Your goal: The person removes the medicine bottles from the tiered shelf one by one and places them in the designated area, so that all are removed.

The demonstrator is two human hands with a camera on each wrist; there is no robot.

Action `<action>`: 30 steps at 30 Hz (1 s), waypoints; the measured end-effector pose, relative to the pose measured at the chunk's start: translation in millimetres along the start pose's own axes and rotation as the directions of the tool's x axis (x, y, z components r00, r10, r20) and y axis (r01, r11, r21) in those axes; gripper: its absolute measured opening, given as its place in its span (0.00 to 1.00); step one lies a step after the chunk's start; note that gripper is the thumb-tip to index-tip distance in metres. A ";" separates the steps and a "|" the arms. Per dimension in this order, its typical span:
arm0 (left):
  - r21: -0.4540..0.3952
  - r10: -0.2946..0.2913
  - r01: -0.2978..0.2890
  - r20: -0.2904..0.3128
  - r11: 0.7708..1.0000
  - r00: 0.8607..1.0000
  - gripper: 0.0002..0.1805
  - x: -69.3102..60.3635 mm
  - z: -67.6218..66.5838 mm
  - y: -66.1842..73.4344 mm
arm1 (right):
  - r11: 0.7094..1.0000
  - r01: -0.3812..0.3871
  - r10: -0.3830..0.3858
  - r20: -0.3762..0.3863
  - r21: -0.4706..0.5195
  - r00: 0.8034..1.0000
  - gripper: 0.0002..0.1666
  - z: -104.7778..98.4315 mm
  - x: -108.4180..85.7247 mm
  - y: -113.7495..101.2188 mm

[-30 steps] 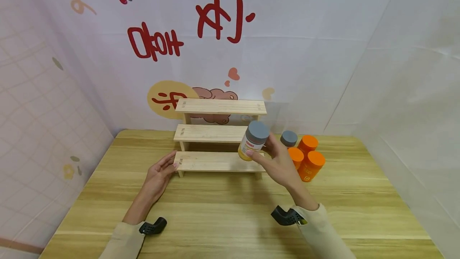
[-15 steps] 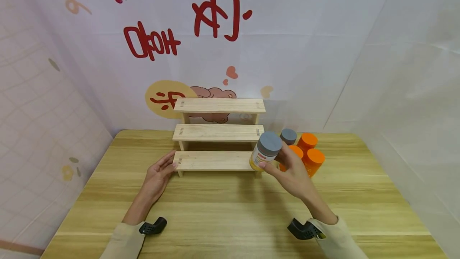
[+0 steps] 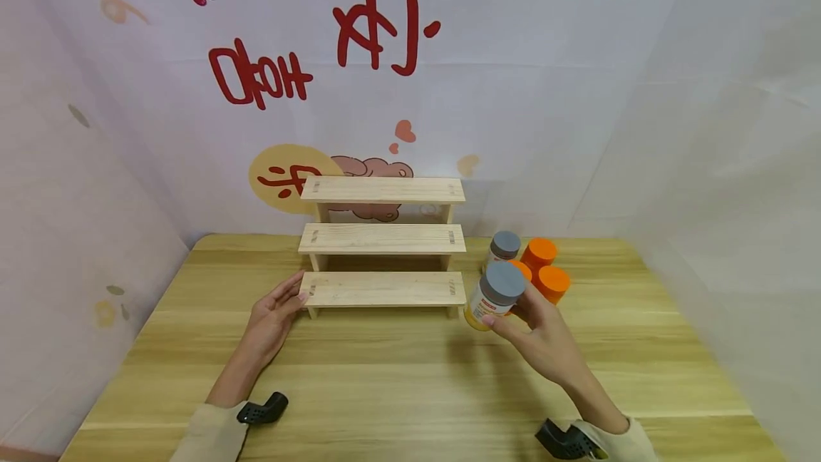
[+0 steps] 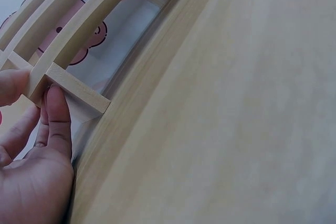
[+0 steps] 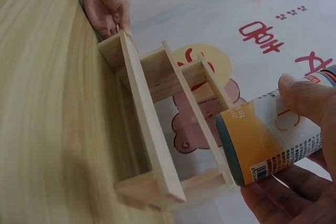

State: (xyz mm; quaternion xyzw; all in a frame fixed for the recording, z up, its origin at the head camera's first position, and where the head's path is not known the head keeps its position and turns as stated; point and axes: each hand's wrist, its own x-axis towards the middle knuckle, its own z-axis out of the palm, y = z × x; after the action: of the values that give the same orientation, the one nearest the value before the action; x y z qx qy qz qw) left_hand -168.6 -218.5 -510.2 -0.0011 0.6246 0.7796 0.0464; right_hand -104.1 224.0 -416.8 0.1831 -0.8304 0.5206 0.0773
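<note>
A three-step wooden display shelf (image 3: 383, 289) stands on the table near the back wall. At the left end of its lowest board, my left hand (image 3: 269, 326) pinches the wood; the left wrist view has the thumb above and the fingers (image 4: 59, 114) under the board. My right hand (image 3: 545, 341) grips a supplement bottle (image 3: 485, 306) with a grey lid and a white-and-yellow label. The bottle is held tilted in the air, just right of the lowest step. In the right wrist view the fingers wrap the bottle (image 5: 262, 135), its base toward the shelf.
Behind the right hand stand another grey-lidded bottle (image 3: 505, 244) and several orange bottles, one orange bottle (image 3: 553, 281) nearest the front. A printed cloth wall (image 3: 513, 91) encloses the back and sides of the wooden table (image 3: 372, 398).
My right hand has carried the bottle right and toward me, from over the lowest step to beside its right end. The left hand keeps its place on the shelf. The head view has shifted slightly.
</note>
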 end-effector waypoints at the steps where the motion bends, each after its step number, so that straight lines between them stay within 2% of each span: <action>1: -0.001 0.004 -0.004 -0.003 1.000 1.000 0.37 -1.2 -1.5 0.6 | 1.000 -0.006 0.006 0.000 -0.005 1.000 0.36 -0.2 -3.0 1.7; 7: -0.003 0.020 -0.019 0.035 1.000 0.999 0.38 -1.1 -3.1 1.2 | 0.998 -0.039 0.037 -0.045 -0.040 0.998 0.36 -7.7 -22.2 15.2; 16: 0.006 0.018 -0.018 0.016 1.000 1.000 0.38 -1.1 -5.6 -1.3 | 0.988 -0.144 0.139 -0.088 -0.052 0.986 0.38 -17.4 -41.7 50.2; 25: 0.005 0.024 -0.025 0.017 1.000 1.000 0.38 -0.9 -6.7 -1.9 | 0.977 -0.213 0.211 -0.107 -0.010 0.972 0.38 -20.5 -48.4 76.1; 30: 0.002 0.024 -0.024 0.017 1.000 1.000 0.38 -0.5 -6.3 -1.4 | 0.972 -0.235 0.230 -0.130 -0.024 0.964 0.38 -21.4 -50.6 84.9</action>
State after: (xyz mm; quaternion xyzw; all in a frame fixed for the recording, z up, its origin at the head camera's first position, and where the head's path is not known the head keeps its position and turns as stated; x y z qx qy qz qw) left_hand -168.4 -224.4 -512.9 0.0129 0.6249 0.7794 0.0423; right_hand -91.4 287.6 -494.4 0.0495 -0.8496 0.5202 0.0715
